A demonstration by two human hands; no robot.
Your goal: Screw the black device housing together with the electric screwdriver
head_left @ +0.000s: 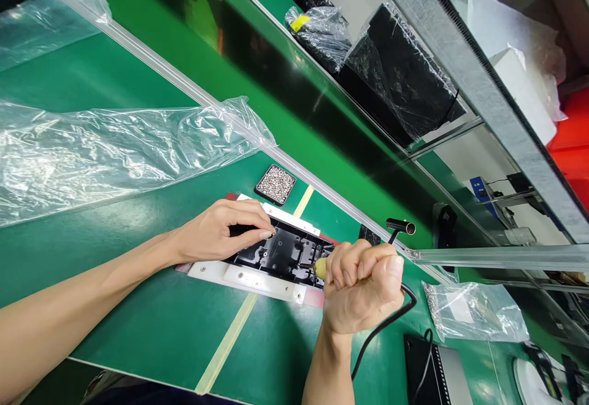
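A black plastic part (285, 254) lies in a white fixture (251, 279) on the green table. My left hand (221, 230) rests on the part's near-left end, fingers pressing it down. My right hand (363, 282) is closed around an electric screwdriver (400, 227), whose yellowish tip (318, 268) meets the part's right side. A black cord (384, 325) trails from the tool past my wrist.
A small black tray of screws (275, 184) sits just behind the fixture. A large clear plastic bag (105, 147) lies at the left. Black bagged items (400, 80) stand on the shelf behind. A small clear bag (473, 313) and a black device (423, 368) lie at right.
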